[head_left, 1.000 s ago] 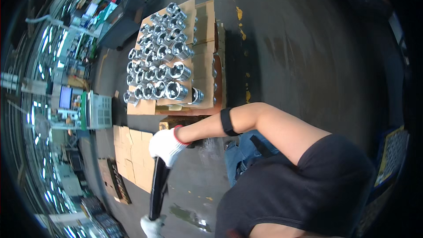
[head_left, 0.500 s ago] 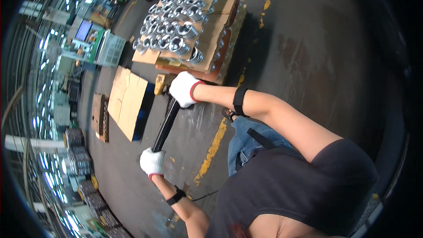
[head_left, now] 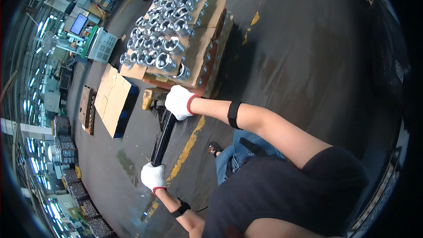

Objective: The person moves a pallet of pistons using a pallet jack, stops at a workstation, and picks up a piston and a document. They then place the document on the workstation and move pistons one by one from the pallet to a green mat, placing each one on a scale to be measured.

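Here, the left hand (head_left: 153,176) and right hand (head_left: 178,102) are gripping the black handle (head_left: 164,142), which is running between them above grey floor (head_left: 291,66); beyond the handle, metal cylinders (head_left: 165,61) are sitting on cardboard (head_left: 194,64); leftward, a screen (head_left: 79,24) is glowing.

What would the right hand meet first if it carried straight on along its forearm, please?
Past the black handle it grips, the right hand would probably meet the yellow metal part, though that seems lower, so the hand might pass above.

Open floor (head_left: 291,75) right of loaded pallet (head_left: 225,39)
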Action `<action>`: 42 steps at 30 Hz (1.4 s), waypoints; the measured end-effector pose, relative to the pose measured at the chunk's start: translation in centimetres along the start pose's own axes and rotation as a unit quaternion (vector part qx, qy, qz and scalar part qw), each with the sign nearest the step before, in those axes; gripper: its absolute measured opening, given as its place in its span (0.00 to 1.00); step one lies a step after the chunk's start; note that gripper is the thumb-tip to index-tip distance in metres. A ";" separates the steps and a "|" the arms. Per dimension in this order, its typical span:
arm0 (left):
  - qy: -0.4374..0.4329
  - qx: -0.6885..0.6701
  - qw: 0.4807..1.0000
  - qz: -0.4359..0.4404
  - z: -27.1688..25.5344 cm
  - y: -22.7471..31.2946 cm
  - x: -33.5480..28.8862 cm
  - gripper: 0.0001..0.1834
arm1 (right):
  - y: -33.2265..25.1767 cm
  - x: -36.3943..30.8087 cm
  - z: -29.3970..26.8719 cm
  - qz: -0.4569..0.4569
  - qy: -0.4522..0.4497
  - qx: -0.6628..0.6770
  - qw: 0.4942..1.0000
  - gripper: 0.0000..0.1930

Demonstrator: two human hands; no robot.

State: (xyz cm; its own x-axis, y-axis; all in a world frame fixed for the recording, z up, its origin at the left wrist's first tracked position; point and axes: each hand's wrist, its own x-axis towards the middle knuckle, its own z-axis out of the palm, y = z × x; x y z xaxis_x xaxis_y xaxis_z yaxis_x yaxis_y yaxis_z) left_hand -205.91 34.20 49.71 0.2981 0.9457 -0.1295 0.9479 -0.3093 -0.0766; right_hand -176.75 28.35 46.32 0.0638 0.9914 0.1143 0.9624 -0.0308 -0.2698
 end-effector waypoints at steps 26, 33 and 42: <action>-0.012 0.064 0.997 0.052 2.5 -35.8 9.9 0.17 | -31.4 16.5 14.4 0.058 -0.024 -0.029 0.998 0.11; 0.031 0.032 0.995 0.091 5.4 -37.9 8.4 0.14 | -32.7 15.5 17.1 0.040 -0.015 -0.058 0.997 0.10; -0.021 0.023 0.997 0.067 9.3 -41.0 4.3 0.16 | -36.6 10.6 19.8 0.066 -0.033 -0.040 0.996 0.09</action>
State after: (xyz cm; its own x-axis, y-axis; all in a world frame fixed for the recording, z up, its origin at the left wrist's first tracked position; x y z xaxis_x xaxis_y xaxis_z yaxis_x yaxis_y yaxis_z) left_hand -244.54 49.98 43.10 0.4156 0.8910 -0.1829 0.8935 -0.4376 -0.1013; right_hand -216.54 42.49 38.43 0.1767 0.9841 0.0187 0.9648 -0.1695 -0.2010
